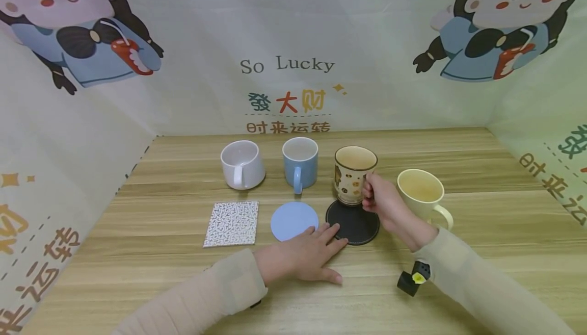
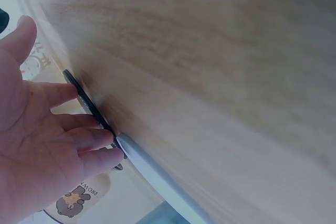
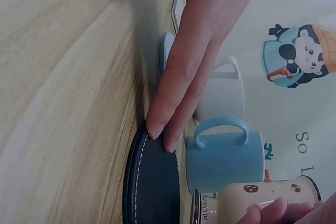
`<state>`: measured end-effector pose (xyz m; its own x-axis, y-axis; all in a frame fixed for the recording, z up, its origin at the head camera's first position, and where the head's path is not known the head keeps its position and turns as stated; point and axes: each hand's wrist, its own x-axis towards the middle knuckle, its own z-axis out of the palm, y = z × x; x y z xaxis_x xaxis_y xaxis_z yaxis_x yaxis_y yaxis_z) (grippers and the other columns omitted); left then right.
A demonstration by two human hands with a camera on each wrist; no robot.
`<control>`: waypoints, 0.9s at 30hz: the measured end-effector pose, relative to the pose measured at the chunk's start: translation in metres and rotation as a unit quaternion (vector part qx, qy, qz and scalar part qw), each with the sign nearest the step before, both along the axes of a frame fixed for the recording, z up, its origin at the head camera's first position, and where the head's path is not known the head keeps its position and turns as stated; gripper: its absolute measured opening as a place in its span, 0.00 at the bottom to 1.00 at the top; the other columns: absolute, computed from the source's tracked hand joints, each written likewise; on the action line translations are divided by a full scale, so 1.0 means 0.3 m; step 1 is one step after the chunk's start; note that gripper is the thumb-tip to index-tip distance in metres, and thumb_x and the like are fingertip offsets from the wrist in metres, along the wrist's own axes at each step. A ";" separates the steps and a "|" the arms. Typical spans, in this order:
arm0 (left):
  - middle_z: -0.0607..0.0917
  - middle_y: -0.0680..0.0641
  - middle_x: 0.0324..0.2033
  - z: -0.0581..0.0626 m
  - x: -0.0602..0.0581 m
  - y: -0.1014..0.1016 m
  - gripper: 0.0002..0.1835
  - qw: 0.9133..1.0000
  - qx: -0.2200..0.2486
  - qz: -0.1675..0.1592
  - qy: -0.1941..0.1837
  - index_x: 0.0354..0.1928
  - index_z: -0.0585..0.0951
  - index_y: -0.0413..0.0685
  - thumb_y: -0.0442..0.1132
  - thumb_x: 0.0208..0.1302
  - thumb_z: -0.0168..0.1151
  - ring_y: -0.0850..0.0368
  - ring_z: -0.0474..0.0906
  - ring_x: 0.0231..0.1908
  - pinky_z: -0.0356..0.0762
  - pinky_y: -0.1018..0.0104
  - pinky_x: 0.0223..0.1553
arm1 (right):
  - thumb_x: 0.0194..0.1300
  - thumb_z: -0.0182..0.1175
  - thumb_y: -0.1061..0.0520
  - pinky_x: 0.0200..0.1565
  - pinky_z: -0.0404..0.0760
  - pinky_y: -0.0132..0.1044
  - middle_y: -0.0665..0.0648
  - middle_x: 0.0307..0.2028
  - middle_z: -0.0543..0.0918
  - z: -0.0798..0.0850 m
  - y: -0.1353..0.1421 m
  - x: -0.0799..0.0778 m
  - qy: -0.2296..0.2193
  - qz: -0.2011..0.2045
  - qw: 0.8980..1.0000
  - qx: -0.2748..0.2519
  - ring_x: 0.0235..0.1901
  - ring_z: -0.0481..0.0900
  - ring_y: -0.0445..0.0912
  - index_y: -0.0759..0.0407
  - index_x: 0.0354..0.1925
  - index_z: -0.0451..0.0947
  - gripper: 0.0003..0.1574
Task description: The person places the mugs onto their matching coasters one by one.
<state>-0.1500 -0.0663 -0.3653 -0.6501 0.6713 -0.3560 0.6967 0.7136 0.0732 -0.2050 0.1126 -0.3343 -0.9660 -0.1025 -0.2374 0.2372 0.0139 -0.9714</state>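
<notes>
My right hand (image 1: 387, 200) grips the handle of a cream mug (image 1: 349, 181) with a dark rim and a bear print. The mug's base is at the far edge of a round black coaster (image 1: 353, 225); I cannot tell whether it is raised. My left hand (image 1: 304, 256) lies with fingers extended, fingertips touching the near left edge of that coaster, as the right wrist view of its stitched edge (image 3: 137, 182) also confirms. Just beyond the left hand is a round blue coaster (image 1: 293, 218), partly covered by it.
A white mug (image 1: 243, 166) and a blue mug (image 1: 300, 164) stand in a row to the left. A pale yellow mug (image 1: 419, 192) stands right of the right hand. A square patterned coaster (image 1: 231, 224) lies at left on the wooden table (image 1: 151, 223). A printed cloth (image 1: 197, 95) hangs behind.
</notes>
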 end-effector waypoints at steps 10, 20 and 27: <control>0.49 0.44 0.70 0.001 0.000 -0.002 0.41 1.000 0.002 -0.001 -0.001 0.70 0.55 0.56 0.68 0.59 0.45 0.49 0.45 0.69 0.50 0.54 0.67 | 0.70 0.33 0.55 0.31 0.66 0.32 0.48 0.18 0.60 0.005 0.007 0.031 -0.013 0.016 1.000 0.015 0.19 0.63 0.39 0.55 0.19 0.56 0.20; 0.49 0.43 0.70 0.003 -0.001 0.001 0.40 1.000 0.001 -0.001 -0.004 0.70 0.55 0.55 0.67 0.60 0.45 0.48 0.45 0.69 0.50 0.54 0.67 | 0.70 0.32 0.55 0.30 0.65 0.32 0.47 0.17 0.60 0.005 0.024 0.053 -0.005 0.036 0.999 0.007 0.18 0.63 0.38 0.55 0.19 0.56 0.20; 0.50 0.44 0.70 0.002 -0.003 0.002 0.40 1.000 -0.004 0.003 -0.003 0.70 0.55 0.55 0.67 0.60 0.44 0.49 0.45 0.69 0.50 0.54 0.67 | 0.70 0.32 0.56 0.30 0.66 0.32 0.48 0.18 0.60 0.006 0.032 0.072 -0.005 0.046 0.999 0.010 0.18 0.63 0.39 0.56 0.20 0.55 0.19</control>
